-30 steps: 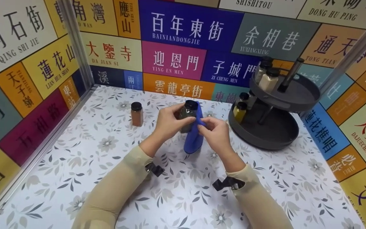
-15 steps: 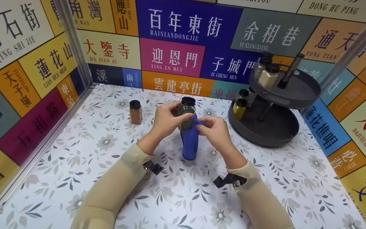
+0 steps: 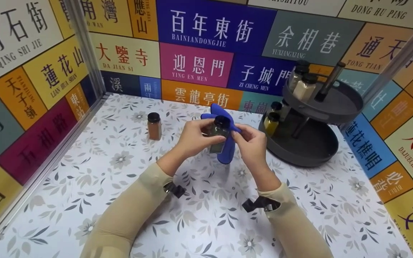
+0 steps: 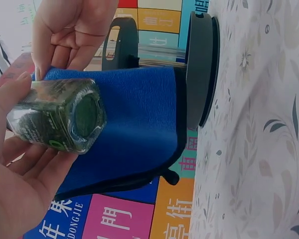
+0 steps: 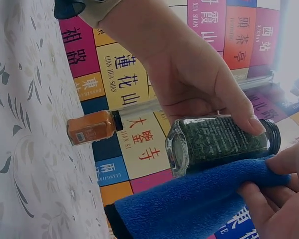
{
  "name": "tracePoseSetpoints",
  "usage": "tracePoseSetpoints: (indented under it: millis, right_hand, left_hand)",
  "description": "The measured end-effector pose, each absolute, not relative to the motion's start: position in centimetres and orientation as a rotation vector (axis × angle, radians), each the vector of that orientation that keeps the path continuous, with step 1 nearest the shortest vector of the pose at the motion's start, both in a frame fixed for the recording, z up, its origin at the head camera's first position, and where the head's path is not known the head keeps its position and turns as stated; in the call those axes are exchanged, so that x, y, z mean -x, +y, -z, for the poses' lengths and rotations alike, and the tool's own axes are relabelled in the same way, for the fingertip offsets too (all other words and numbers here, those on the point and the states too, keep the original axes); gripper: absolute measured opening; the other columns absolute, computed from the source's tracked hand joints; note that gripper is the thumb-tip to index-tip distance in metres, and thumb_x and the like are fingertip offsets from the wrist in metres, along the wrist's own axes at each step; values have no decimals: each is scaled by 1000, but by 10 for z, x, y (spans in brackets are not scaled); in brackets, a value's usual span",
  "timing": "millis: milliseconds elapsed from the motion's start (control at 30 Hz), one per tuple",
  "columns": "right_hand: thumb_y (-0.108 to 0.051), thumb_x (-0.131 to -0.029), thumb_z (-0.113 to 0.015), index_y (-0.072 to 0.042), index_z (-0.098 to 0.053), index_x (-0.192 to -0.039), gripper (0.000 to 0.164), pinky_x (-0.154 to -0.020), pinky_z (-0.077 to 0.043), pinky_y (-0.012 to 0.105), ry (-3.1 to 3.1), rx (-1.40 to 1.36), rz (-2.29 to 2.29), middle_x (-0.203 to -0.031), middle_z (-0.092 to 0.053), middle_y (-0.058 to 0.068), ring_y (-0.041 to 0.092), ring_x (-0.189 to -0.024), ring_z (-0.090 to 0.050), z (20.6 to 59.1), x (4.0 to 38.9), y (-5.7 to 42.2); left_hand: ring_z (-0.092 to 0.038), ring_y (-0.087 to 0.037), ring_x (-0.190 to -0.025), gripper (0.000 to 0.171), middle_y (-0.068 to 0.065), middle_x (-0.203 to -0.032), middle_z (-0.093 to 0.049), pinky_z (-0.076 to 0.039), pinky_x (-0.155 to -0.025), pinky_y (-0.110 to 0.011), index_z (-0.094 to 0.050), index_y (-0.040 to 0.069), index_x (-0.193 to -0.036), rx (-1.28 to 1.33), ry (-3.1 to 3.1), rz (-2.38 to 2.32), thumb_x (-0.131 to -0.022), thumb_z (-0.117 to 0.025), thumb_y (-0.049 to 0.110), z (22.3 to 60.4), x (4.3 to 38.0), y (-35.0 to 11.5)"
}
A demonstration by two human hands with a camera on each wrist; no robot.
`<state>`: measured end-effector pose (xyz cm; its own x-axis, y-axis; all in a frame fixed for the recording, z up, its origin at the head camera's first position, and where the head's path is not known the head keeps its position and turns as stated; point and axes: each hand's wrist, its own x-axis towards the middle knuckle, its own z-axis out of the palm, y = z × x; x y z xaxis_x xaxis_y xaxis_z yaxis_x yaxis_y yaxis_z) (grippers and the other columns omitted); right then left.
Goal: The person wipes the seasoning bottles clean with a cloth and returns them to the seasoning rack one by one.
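Fingers and thumb of my left hand (image 3: pixel 196 137) grip a square glass spice jar (image 5: pixel 214 143) with green dried flakes in it and a black lid. In the head view it is held up over the table. A blue cloth (image 4: pixel 139 119) with a dark edge is pinched between the thumb and fingers of my right hand (image 3: pixel 252 145), just right of the jar. In the head view the cloth rises behind the lid and hangs below beside the jar. Seen from the right wrist, the cloth lies right along the jar's side.
A spice jar of orange-brown powder (image 3: pixel 154 126) stands on the flowered tabletop (image 3: pixel 120 179) to the left. At the right, a dark two-tier round rack (image 3: pixel 307 154) bears several jars, one yellow (image 3: pixel 271 123). Walls with coloured sign panels (image 3: pixel 196 64) enclose the table.
Part of the blue cloth has swung up behind the jar and now shows above its lid. Both hands and the jar have shifted slightly right since half a second ago.
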<state>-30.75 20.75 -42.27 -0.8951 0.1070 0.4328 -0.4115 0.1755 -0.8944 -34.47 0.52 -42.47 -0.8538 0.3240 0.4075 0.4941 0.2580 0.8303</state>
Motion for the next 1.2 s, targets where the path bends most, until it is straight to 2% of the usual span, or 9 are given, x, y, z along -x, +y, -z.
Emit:
tracePoseSetpoints:
  millis: [200,433,667,867,1033,1200]
  right_hand:
    - [2,-98,-71,4,-77,-118,21,-82,-64,24,-2141,-357,-1738,-111,-79,23,9,-93,-78,427,309,205]
    - [1,-98,-71,6,-77,-114,18,-79,-64,25,-2236,-354,-1736,-108,-80,23,10,-90,-78,430,309,199]
    - [0,-96,-74,6,-78,-109,15,-79,-65,29,-2303,-329,-1790,-106,-80,20,16,-91,-80,432,307,198]
    - [3,-92,-74,8,-78,-106,16,-75,-66,30,-2325,-309,-1850,-98,-81,16,13,-83,-78,432,308,199]
    - [4,-91,-74,10,-77,-104,15,-76,-66,32,-2406,-317,-1875,-95,-81,13,12,-81,-77,432,311,201]
    - [3,-91,-73,9,-78,-105,16,-75,-67,34,-2403,-282,-1843,-96,-81,16,11,-80,-77,430,311,203]
  left_hand:
    - [-74,-14,-95,53,1,-113,-80,-64,-87,-33,-76,19,-132,716,-2342,1649,-86,-90,40,423,345,3]
    - [-75,-15,-93,51,-3,-109,-81,-64,-83,-34,-77,15,-130,666,-2296,1658,-85,-91,35,422,347,0]
    - [-69,-16,-87,56,-6,-107,-79,-61,-79,-33,-75,10,-133,594,-2291,1637,-86,-90,36,419,344,-1]
    - [-70,-16,-86,50,-3,-104,-79,-62,-79,-32,-78,14,-128,571,-2219,1687,-87,-89,39,421,345,-2]
    - [-72,-16,-89,49,-3,-104,-79,-64,-83,-33,-77,14,-128,545,-2176,1719,-87,-88,39,422,345,0]
    - [-73,-15,-95,53,-4,-108,-79,-64,-88,-34,-75,12,-133,531,-2180,1721,-88,-88,38,425,346,3]
